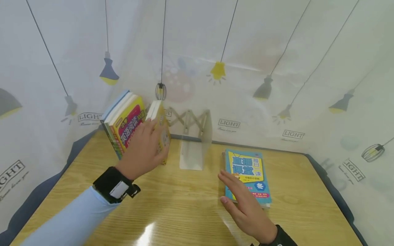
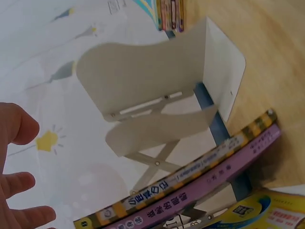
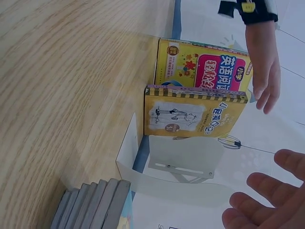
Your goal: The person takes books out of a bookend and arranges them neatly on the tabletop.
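Currently L hand (image 1: 142, 148) nr yellow bks (image 1: 130, 121), R hand (image 1: 246, 208) nr blue bk (image 1: 247, 171) (both w/ fingers loosely straight)

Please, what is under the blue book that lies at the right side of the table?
Under the blue book, several stacked books show edge-on; their covers are hidden.

Light wood-grain table (image 1: 172, 201) — blue-covered book stack (image 1: 257, 177) flat at right, off-white bookend (image 1: 191, 155) mid-rear, two thinner books (image 3: 186, 114) and yellow-fronted books (image 1: 124, 119) standing to its left.
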The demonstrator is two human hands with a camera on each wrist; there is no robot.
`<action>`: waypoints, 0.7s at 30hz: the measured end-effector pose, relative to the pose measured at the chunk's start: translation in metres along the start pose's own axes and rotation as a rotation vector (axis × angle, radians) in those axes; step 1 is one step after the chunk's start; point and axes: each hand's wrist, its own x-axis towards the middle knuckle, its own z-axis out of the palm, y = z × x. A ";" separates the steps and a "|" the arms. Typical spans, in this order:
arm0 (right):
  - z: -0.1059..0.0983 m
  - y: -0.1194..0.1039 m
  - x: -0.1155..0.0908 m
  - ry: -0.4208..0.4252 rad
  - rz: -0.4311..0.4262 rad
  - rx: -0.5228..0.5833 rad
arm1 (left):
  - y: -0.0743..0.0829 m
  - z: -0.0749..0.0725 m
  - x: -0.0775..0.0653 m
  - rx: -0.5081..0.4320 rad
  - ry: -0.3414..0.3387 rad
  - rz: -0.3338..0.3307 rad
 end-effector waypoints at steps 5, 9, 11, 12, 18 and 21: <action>0.003 0.001 0.001 -0.001 0.011 0.012 | -0.015 0.009 0.033 0.135 -0.091 -0.112; 0.004 0.000 0.003 0.004 -0.005 0.019 | -0.027 0.014 0.058 0.183 -0.220 -0.241; 0.003 0.000 0.004 0.007 -0.008 0.020 | -0.034 0.018 0.066 0.193 -0.266 -0.300; 0.003 0.000 0.003 0.009 -0.008 0.018 | -0.037 0.020 0.069 0.201 -0.286 -0.325; 0.004 0.001 0.000 0.016 -0.002 -0.007 | -0.047 0.035 0.074 0.283 -0.399 -0.358; 0.005 0.001 0.001 0.020 -0.005 0.000 | -0.043 0.043 0.077 0.348 -0.425 -0.325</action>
